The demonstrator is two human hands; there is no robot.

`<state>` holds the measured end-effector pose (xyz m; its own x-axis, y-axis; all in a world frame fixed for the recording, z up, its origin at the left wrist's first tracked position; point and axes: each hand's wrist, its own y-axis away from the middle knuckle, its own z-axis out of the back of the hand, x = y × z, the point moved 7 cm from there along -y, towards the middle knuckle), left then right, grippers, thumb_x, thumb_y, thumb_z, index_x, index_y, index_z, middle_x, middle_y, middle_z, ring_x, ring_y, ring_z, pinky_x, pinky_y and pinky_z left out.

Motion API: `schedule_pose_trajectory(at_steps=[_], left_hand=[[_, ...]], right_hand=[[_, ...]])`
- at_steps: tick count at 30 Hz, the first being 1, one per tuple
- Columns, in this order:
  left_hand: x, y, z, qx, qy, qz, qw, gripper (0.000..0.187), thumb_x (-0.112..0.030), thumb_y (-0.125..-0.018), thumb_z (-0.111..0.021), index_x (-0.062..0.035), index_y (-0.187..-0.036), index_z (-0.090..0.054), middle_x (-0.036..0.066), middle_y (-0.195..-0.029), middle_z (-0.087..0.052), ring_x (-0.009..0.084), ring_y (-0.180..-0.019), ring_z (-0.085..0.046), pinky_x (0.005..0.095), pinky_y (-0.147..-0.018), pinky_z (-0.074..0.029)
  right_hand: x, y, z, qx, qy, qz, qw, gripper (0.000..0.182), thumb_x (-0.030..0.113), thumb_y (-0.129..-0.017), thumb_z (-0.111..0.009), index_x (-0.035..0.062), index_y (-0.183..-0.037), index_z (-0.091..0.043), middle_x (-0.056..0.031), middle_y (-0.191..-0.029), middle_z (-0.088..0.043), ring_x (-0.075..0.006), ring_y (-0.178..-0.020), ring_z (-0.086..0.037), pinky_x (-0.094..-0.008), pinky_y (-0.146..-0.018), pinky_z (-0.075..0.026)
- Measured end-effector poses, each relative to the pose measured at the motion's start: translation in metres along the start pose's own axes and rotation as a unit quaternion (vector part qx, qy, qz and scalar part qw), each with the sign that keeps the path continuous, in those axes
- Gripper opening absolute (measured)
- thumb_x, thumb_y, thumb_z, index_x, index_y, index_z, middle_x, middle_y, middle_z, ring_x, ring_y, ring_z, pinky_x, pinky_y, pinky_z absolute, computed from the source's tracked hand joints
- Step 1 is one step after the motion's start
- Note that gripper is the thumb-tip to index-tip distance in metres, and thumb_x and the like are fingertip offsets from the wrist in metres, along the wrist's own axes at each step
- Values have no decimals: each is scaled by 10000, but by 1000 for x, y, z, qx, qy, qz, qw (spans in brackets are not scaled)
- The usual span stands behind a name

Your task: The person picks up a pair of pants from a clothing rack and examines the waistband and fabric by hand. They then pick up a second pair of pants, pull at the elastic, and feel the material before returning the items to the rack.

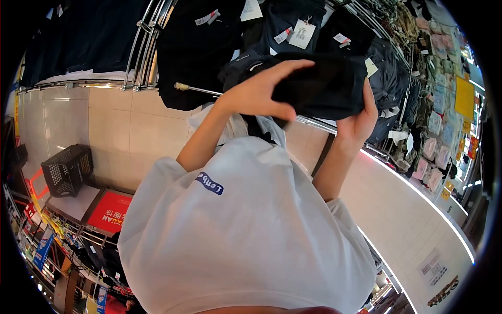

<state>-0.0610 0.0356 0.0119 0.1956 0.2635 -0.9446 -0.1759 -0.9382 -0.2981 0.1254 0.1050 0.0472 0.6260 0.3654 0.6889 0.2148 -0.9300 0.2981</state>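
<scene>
A folded black garment, thick and layered, is held up in front of the hanging clothes; whether it is trousers or something else does not show. My left hand curves around its left part, with the index finger along the top and the thumb apart near the lower edge. On the other end, my right hand grips the right edge, fingers up the side and the palm underneath. Behind it hang dark garments with a white paper tag and smaller price labels.
A chrome rack with a projecting metal arm stands ahead. Dark clothes hang at upper left. A black basket and a red sign are at left. Packaged goods line the right, beyond a light-edged white surface.
</scene>
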Motion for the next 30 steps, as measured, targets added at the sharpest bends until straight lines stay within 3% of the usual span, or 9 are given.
schedule_pose_trajectory(at_steps=[1,5,7,11,14,18,21,27,30], left_hand=[[-13,-1,-7,-1,-69,-24,997,923,-376,-709,-851,-42,-1451,-414,148,-1436,-465,253,-1302,-476,363,-1102,-347],[-3,-2,-5,-20,-153,-1,988,418,-177,-796,-777,-25,-1160,-637,139,-1268,-616,254,-1145,-597,352,-984,-453],[4,0,8,-74,-60,55,994,92,-55,-890,-663,-5,-967,-653,91,-993,-704,174,-900,-663,269,-823,-503],[6,7,41,-210,-121,67,968,68,-87,-965,-594,-26,-995,-599,14,-790,-589,64,-739,-524,210,-680,-431],[19,13,61,-261,-95,99,955,100,-121,-998,-556,-25,-1018,-577,-13,-819,-575,23,-770,-512,175,-696,-409],[35,14,69,-303,15,42,952,112,-135,-993,-580,-27,-1022,-581,-14,-800,-602,17,-720,-540,169,-648,-427],[42,14,64,-266,249,74,928,100,-124,-980,-593,-30,-1014,-593,-4,-866,-635,26,-791,-595,166,-697,-476],[50,17,57,-275,420,149,852,126,-100,-955,-609,-42,-1067,-614,14,-962,-677,74,-855,-651,203,-754,-536],[51,15,52,-260,433,160,848,143,-98,-957,-601,-47,-1090,-617,16,-989,-680,73,-874,-652,208,-775,-533]], right_hand=[[-1,0,-3,-4,-2,-2,1000,222,100,-996,-519,-8,-1154,-633,-133,-1142,-680,-232,-1039,-664,-363,-944,-526],[-2,-2,-4,-10,6,1,1000,211,100,-993,-527,-7,-1138,-636,-131,-1119,-687,-230,-1028,-671,-359,-934,-534],[0,-2,0,-39,-3,6,999,201,91,-988,-535,-7,-1129,-639,-129,-1112,-689,-227,-1021,-673,-356,-926,-537],[0,-7,12,-21,-16,-8,1000,322,124,-1010,-488,-41,-1275,-567,-146,-1253,-639,-255,-1176,-604,-399,-1065,-440],[-5,-4,-7,89,34,-24,995,263,112,-1003,-508,-34,-1201,-600,-127,-1181,-670,-219,-1085,-650,-354,-989,-495],[-10,-4,-11,91,184,1,979,99,80,-980,-567,2,-992,-626,-39,-935,-689,-98,-827,-664,-221,-759,-520],[-5,-4,-3,55,310,67,947,88,82,-956,-631,-5,-968,-645,-12,-849,-680,-57,-737,-620,-190,-672,-476],[-16,-8,-10,39,707,169,685,204,158,-917,-685,-6,-1026,-633,-96,-826,-697,-109,-639,-611,-236,-603,-450],[-28,-3,-24,74,682,207,697,485,235,-871,-737,6,-1255,-551,-195,-1115,-651,-241,-859,-661,-306,-752,-506]])
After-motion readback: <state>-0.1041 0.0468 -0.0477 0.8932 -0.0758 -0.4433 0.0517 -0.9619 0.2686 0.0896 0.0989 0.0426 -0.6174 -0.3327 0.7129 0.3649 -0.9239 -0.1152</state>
